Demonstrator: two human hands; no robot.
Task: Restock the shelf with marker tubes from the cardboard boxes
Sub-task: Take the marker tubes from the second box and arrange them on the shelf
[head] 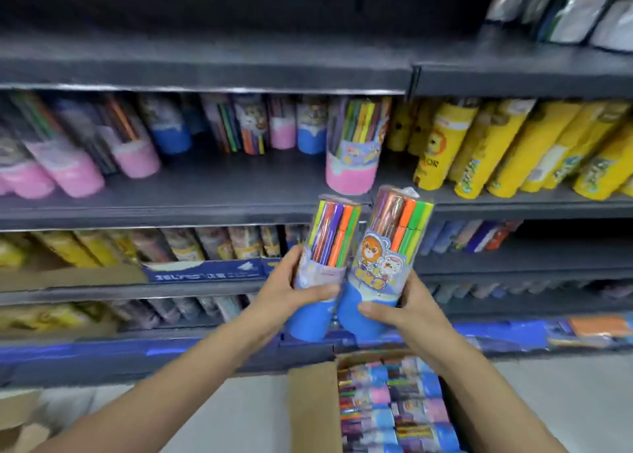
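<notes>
My left hand grips a blue-based marker tube, held upright and tilted slightly right. My right hand grips a second, larger blue-based marker tube with a cartoon label, its base touching the first tube's base. Both tubes hang in front of the dark grey shelf, just below its front edge. On that shelf a pink-based marker tube stands near the front, with pink and blue tubes behind and to the left. Below my arms an open cardboard box holds several marker tubes lying flat.
Yellow tubes lean in a row on the shelf's right half. Lower shelves carry more stationery and a blue display carton. Dark pouches sit on the top shelf at right. Another cardboard box corner shows at bottom left.
</notes>
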